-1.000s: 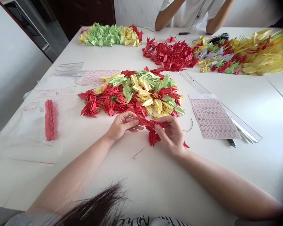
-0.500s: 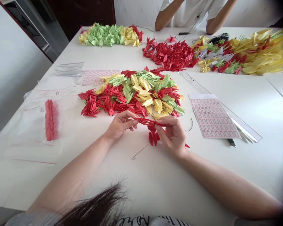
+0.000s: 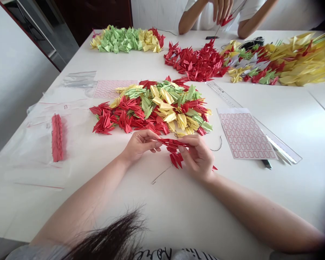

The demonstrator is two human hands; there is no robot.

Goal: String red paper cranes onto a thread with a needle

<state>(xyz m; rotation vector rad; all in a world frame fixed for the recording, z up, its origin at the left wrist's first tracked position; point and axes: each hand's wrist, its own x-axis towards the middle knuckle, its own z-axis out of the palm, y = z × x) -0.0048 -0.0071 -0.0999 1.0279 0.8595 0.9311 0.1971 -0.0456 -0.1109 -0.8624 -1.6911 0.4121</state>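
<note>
A short string of red origami cranes (image 3: 173,144) stretches between my left hand (image 3: 141,146) and my right hand (image 3: 197,157), and both hands pinch it. Several red cranes (image 3: 176,160) hang below it, close to my right hand. Just beyond my fingers lies a large heap of red, yellow and green paper cranes (image 3: 151,108). A thin bent wire (image 3: 161,175) rests on the white table (image 3: 162,202) below my hands, and a dark curled wire (image 3: 218,144) lies to the right.
Pink-printed label sheets (image 3: 245,133) and a clear ruler (image 3: 222,94) lie to the right. Tightly stacked red cranes (image 3: 57,137) sit on a plastic bag (image 3: 40,151) at left. More crane heaps (image 3: 195,63) line the far side, where a co-worker's hand (image 3: 222,9) is raised.
The co-worker's hands have risen in front of their chest, with red paper between them. My fingers have shifted slightly along the red string, which now lies straighter and more level.
</note>
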